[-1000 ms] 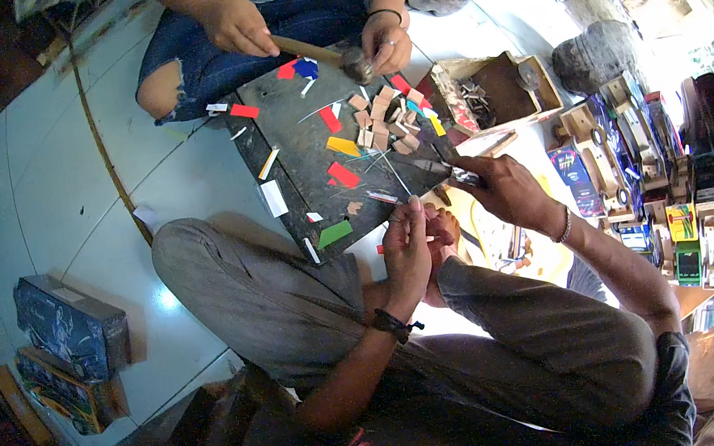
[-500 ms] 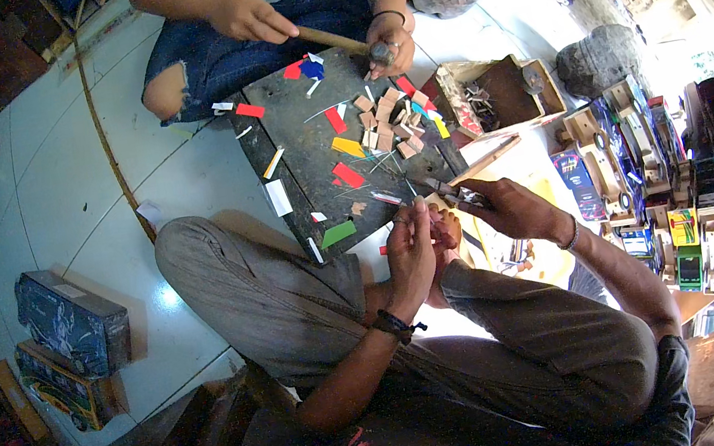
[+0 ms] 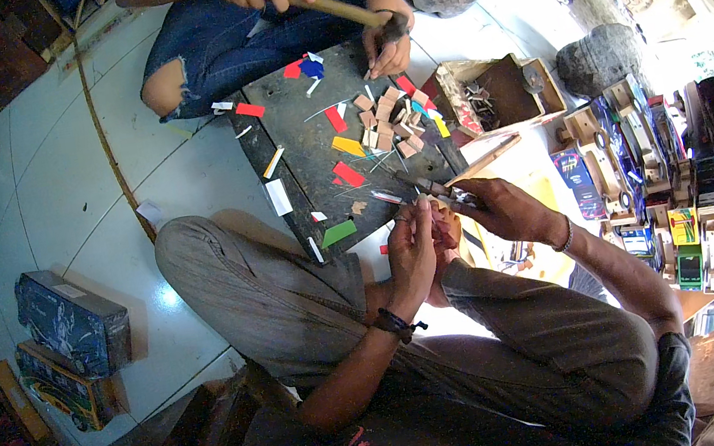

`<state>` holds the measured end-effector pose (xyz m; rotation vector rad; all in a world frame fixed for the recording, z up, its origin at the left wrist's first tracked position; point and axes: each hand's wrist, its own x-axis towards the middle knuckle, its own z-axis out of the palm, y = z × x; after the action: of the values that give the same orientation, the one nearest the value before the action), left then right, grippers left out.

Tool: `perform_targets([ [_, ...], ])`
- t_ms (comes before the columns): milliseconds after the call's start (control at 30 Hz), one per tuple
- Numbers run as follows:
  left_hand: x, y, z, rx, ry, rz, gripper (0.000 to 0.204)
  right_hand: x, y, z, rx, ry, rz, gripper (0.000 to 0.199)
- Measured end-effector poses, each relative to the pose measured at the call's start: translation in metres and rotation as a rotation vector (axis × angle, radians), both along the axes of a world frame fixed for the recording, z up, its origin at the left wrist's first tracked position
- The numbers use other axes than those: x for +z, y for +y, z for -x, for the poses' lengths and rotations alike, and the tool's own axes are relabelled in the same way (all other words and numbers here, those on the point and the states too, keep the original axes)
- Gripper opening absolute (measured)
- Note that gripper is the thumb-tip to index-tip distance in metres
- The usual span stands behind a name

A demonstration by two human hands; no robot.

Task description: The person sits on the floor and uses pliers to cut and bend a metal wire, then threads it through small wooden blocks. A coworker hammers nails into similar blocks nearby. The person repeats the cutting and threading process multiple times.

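Cluttered board (image 3: 306,138) ahead; open floor (image 3: 78,230) left

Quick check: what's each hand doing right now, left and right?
Left hand: closed, pinching something too small to identify.
Right hand: closed on pliers, tips by the left fingertips.

Pale tiled floor (image 3: 42,179) in bright daylight, glossy with glare; patterned boxes (image 3: 70,324) stacked left of the dark work board (image 3: 306,138), open wooden box (image 3: 500,93) right of it, toy trucks (image 3: 698,197) beyond
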<state>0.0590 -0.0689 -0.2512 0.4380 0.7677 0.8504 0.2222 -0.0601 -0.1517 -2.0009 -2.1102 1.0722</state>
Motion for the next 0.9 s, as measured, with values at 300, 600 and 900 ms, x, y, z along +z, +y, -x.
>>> perform_targets([
  [300,-0.006,0.000,-0.002,0.012,0.049,-0.059,0.029,-0.003,0.004,0.000,0.011,-0.042,-0.054,0.033],
  [600,-0.001,0.000,-0.001,-0.008,0.003,0.001,0.031,-0.005,0.007,0.001,0.011,-0.015,-0.012,0.032],
  [900,0.005,0.001,0.001,-0.003,0.027,0.018,0.035,-0.010,0.009,0.005,-0.014,0.019,-0.002,0.035],
])
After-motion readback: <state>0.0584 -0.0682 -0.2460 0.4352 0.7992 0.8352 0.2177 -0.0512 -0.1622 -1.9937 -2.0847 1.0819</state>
